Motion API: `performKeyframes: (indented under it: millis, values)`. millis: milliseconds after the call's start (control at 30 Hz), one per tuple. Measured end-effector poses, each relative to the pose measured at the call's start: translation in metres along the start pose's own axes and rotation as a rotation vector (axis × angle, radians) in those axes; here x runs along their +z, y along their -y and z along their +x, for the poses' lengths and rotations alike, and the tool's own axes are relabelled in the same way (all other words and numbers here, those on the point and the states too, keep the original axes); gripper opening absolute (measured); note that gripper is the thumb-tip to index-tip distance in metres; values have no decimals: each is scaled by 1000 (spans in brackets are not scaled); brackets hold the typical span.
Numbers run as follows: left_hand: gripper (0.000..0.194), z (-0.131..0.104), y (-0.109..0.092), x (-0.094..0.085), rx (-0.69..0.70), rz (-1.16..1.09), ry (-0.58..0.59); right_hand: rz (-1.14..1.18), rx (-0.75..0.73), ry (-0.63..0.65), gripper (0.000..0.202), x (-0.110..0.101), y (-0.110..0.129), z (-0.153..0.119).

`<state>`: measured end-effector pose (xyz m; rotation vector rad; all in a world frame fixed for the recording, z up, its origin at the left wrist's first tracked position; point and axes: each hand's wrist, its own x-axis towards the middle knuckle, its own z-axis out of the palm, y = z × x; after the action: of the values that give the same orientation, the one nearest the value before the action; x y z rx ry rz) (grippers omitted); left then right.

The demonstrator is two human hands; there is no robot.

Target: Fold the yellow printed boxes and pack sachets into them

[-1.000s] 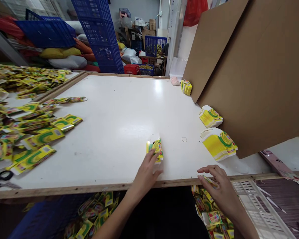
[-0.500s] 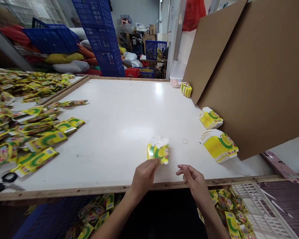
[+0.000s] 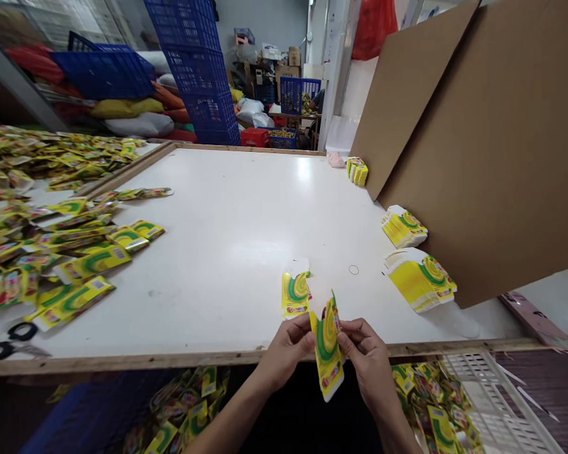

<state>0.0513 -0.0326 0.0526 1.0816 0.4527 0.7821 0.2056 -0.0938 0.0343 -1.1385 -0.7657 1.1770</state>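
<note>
Between my two hands, over the table's front edge, a yellow and green printed carton (image 3: pixel 328 347) is held upright and slightly tilted. My left hand (image 3: pixel 288 350) pinches its left side with thumb and fingers. On the opposite side, my right hand (image 3: pixel 366 353) grips the edge, thumb in front. The carton looks partly unfolded, with a white flap at its lower end. Just beyond my left hand, a flat carton blank (image 3: pixel 295 291) lies on the white table (image 3: pixel 246 214), its white flap pointing away from me.
Stacks of flat cartons (image 3: pixel 421 280) stand at the right by leaning cardboard sheets (image 3: pixel 492 151). Many cartons (image 3: pixel 85 265) are heaped at the left, near black-handled scissors (image 3: pixel 14 340). Below the edge, a white basket (image 3: pixel 497 397) and a blue crate (image 3: pixel 89 410) sit beside more cartons.
A carton has come up off the table into both hands, nearer to me. My right hand, empty before, has closed on its right side. Another blank stays on the table.
</note>
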Motion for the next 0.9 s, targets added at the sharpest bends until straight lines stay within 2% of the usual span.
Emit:
performKeyframes:
  millis: [133, 267, 367, 467, 567, 633, 733, 833, 900]
  values:
    - [50, -4, 3, 4, -21, -48, -7, -13, -4, 7, 20, 1, 0, -1]
    - [37, -3, 7, 8, -28, -52, -96, -13, 31, 34, 23, 1, 3, -3]
    - [34, -1, 10, 9, -73, -32, -204, -57, 45, 23, 24, 3, 3, -5]
    - [35, 0, 13, 11, -95, 53, -326, -117, 52, 3, 26, 6, -1, -6]
    - [37, 0, 14, 13, -84, 122, -367, -204, 12, -57, 28, 6, -5, -5]
    - [48, -1, 14, 14, -58, 127, -383, -267, -41, -120, 27, 4, -7, -4]
    - [63, -5, 9, 15, -40, 127, -339, -309, -107, -136, 28, 0, -5, -2]
    - [59, -8, -1, 12, -60, 128, -186, -292, -135, -20, 47, -7, 0, -1]
    - [54, -9, -6, 9, -92, 124, -97, -282, -124, 80, 45, -13, 4, -1]
